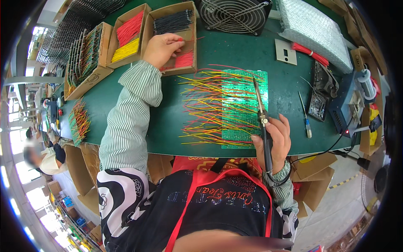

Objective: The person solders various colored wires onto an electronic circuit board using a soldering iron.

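My left hand (163,49) reaches over a cardboard box (194,63) of wires, fingers pinched on a thin red wire (199,38) whose end sticks out to the right. Below those fingers lies a bundle of short red wires (184,59); black wires (173,22) fill the box's far part. In front of me, a green circuit board panel (239,109) lies on the bench, with rows of red and yellow wires (199,109) fanning out leftward from it. My right hand (277,138) is closed around a soldering iron (266,145), its long tip pointing away over the board's right side.
Left of the wire box stand a box of red and yellow wires (130,31) and a box of upright boards (90,56). A wired board (79,122) lies at the left edge. A fan (235,14), screwdriver (307,122), red wire bundle (310,53) and soldering station (343,111) are around the right.
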### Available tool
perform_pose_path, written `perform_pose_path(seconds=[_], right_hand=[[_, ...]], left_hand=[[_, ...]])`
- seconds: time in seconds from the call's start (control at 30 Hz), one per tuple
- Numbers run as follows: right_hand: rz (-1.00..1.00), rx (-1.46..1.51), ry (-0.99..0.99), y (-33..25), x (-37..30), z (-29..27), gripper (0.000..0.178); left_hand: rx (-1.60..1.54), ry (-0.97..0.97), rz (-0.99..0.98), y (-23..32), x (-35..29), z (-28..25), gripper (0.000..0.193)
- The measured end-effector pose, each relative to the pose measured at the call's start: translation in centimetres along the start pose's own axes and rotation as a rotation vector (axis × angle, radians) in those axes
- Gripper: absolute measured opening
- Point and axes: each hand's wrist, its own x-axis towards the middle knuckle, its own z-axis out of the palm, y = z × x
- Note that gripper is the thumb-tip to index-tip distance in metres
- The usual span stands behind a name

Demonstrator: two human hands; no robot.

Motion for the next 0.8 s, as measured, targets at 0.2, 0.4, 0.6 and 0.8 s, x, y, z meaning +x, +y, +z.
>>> perform_pose_path(seconds=[0.2, 0.4, 0.6, 0.8], right_hand=[[0.091, 0.065, 0.021, -0.6, 0.0, -2.1, 0.044], [0.263, 0.223, 0.083, -0.7, -0.9, -4.0, 0.039], [0.538, 0.262, 0.121, -1.8, -1.1, -6.4, 0.031], [0.712, 0.279, 0.042, -2.8, -0.9, -8.1, 0.023]], left_hand=[[0.018, 0.122, 0.113, 2.4, -1.6, -0.9, 0.022], [0.169, 0.088, 0.367, 7.1, -7.2, 0.1, 0.021], [0.27, -0.248, 0.545, 10.1, -12.3, 6.0, 0.013], [0.351, -0.349, 0.63, 9.4, -12.8, 10.4, 0.01]])
